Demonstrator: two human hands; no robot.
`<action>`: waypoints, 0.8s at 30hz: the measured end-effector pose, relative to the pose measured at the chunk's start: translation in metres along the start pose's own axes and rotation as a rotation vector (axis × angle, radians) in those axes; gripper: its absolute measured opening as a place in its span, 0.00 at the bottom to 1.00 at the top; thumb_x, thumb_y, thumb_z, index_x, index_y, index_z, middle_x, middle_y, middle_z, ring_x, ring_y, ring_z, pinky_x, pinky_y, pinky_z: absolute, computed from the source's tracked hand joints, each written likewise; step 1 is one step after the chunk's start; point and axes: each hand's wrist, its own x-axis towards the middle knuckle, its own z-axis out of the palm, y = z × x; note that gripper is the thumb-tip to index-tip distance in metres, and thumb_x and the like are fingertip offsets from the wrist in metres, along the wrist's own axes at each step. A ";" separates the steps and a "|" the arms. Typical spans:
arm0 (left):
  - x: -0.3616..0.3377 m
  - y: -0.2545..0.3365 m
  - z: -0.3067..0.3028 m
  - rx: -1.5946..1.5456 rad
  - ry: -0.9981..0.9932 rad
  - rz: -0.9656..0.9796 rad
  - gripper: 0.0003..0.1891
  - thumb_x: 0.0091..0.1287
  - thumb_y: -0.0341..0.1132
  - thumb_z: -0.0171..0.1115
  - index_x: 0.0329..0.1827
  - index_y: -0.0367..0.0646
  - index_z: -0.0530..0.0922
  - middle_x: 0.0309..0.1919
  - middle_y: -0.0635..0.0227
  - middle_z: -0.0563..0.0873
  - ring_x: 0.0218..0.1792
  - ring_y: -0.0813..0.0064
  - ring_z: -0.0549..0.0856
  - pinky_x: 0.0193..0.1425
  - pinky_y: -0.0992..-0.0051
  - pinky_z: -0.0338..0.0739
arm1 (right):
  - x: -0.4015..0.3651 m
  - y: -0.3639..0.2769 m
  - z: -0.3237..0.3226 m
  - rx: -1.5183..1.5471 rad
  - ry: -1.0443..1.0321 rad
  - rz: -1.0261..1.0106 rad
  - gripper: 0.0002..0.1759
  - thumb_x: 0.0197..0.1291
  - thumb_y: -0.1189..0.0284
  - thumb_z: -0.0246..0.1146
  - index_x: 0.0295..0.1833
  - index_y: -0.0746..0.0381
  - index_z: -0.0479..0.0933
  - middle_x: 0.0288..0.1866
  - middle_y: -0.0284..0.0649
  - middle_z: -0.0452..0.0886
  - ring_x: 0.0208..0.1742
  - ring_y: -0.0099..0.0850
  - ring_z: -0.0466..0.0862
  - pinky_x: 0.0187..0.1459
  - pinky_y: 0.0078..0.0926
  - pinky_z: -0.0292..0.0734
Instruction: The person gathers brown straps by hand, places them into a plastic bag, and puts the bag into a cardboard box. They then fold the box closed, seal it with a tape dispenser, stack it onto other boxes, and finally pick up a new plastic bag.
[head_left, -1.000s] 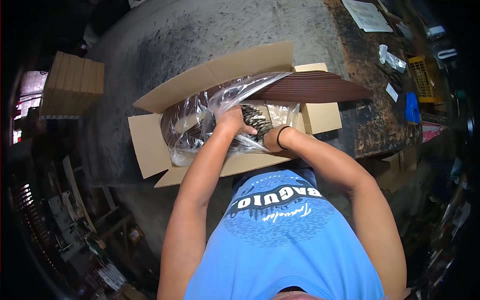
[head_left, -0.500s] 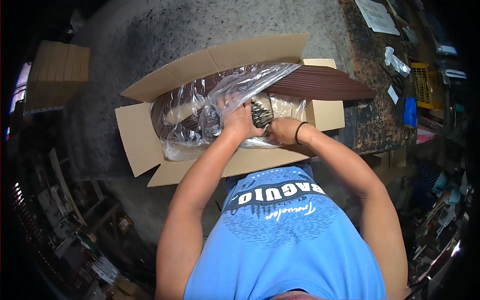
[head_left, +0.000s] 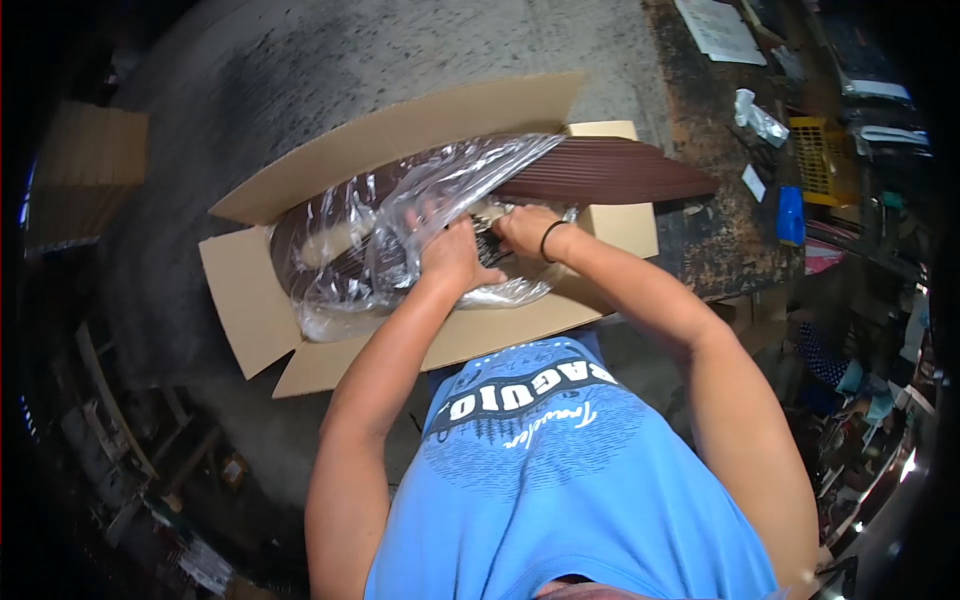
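Note:
An open cardboard box (head_left: 245,295) lies in front of me. Inside it, a clear plastic bag (head_left: 345,275) covers brown ribbed material (head_left: 610,170), whose pointed end sticks out at the right. My left hand (head_left: 452,255) is in the bag's opening, its fingers spread beneath the clear film and its thumb out to the right. Close beside it, my right hand (head_left: 530,230) has its fingers curled down at a bunch of small dark thin pieces (head_left: 487,250). What those fingers hold is hidden. A tan wrapped bundle (head_left: 335,242) shows through the plastic.
The box stands on a dark, worn table (head_left: 590,50). On the right are a paper sheet (head_left: 720,30), a crumpled clear packet (head_left: 760,118), a blue object (head_left: 790,215) and a yellow basket (head_left: 825,160). Stacked cardboard (head_left: 95,170) is at the left.
My right hand has moved away from me, from beside my left thumb to the far side of the dark pieces. The whole view has shifted slightly. My left hand stays in the bag.

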 end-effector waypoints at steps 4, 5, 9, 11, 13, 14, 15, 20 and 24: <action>0.002 -0.001 0.006 -0.018 0.024 0.009 0.59 0.39 0.62 0.69 0.69 0.31 0.55 0.67 0.42 0.60 0.71 0.39 0.52 0.70 0.38 0.35 | -0.027 -0.007 -0.043 0.008 0.182 0.004 0.15 0.50 0.62 0.67 0.40 0.59 0.80 0.45 0.49 0.81 0.49 0.45 0.80 0.46 0.39 0.77; 0.002 -0.001 0.006 -0.016 0.035 0.009 0.58 0.39 0.62 0.69 0.69 0.32 0.55 0.67 0.41 0.61 0.70 0.38 0.52 0.70 0.38 0.35 | -0.043 0.002 -0.059 0.019 0.317 0.002 0.19 0.48 0.60 0.69 0.43 0.59 0.79 0.51 0.49 0.79 0.54 0.45 0.78 0.50 0.40 0.75; 0.001 -0.002 0.004 -0.010 0.042 0.036 0.56 0.40 0.62 0.68 0.69 0.35 0.57 0.66 0.41 0.63 0.68 0.34 0.55 0.69 0.37 0.35 | -0.077 0.073 -0.067 -0.443 0.769 0.186 0.46 0.35 0.54 0.75 0.62 0.58 0.65 0.59 0.47 0.68 0.63 0.44 0.68 0.61 0.47 0.62; 0.002 -0.001 0.001 0.011 0.018 0.037 0.56 0.40 0.62 0.67 0.69 0.35 0.57 0.66 0.41 0.63 0.69 0.37 0.56 0.70 0.37 0.35 | -0.085 0.092 -0.059 -0.411 0.678 0.189 0.44 0.35 0.56 0.75 0.60 0.57 0.66 0.56 0.45 0.70 0.60 0.44 0.69 0.58 0.45 0.64; 0.004 -0.001 0.003 0.023 -0.011 0.026 0.56 0.40 0.62 0.66 0.69 0.35 0.57 0.66 0.41 0.63 0.69 0.39 0.57 0.70 0.38 0.35 | -0.091 0.087 -0.065 -0.379 0.579 0.180 0.42 0.34 0.57 0.75 0.58 0.57 0.66 0.52 0.44 0.72 0.57 0.43 0.71 0.54 0.44 0.67; 0.006 -0.003 0.008 0.023 0.001 0.048 0.56 0.40 0.63 0.65 0.69 0.36 0.57 0.66 0.43 0.63 0.70 0.43 0.57 0.70 0.38 0.34 | -0.093 0.082 -0.065 -0.330 0.502 0.180 0.38 0.35 0.59 0.74 0.54 0.57 0.67 0.48 0.43 0.72 0.53 0.42 0.72 0.51 0.43 0.68; 0.007 -0.004 0.011 0.025 0.011 0.071 0.56 0.41 0.64 0.64 0.69 0.37 0.57 0.67 0.44 0.62 0.70 0.47 0.57 0.70 0.39 0.33 | -0.097 0.073 -0.064 -0.277 0.425 0.181 0.34 0.36 0.61 0.72 0.51 0.57 0.68 0.44 0.41 0.72 0.50 0.42 0.73 0.48 0.42 0.69; 0.011 -0.007 0.010 0.103 -0.068 0.107 0.60 0.43 0.69 0.59 0.73 0.35 0.49 0.71 0.47 0.56 0.73 0.52 0.52 0.71 0.41 0.30 | -0.111 0.055 -0.023 -0.246 0.398 0.211 0.31 0.42 0.58 0.71 0.50 0.60 0.70 0.43 0.42 0.72 0.47 0.42 0.73 0.45 0.40 0.68; 0.010 -0.006 0.011 0.128 -0.073 0.103 0.60 0.44 0.71 0.57 0.73 0.34 0.48 0.71 0.45 0.56 0.73 0.50 0.53 0.71 0.42 0.31 | -0.084 0.058 -0.048 0.031 0.550 0.113 0.35 0.53 0.55 0.63 0.59 0.68 0.68 0.53 0.53 0.73 0.54 0.49 0.73 0.53 0.39 0.70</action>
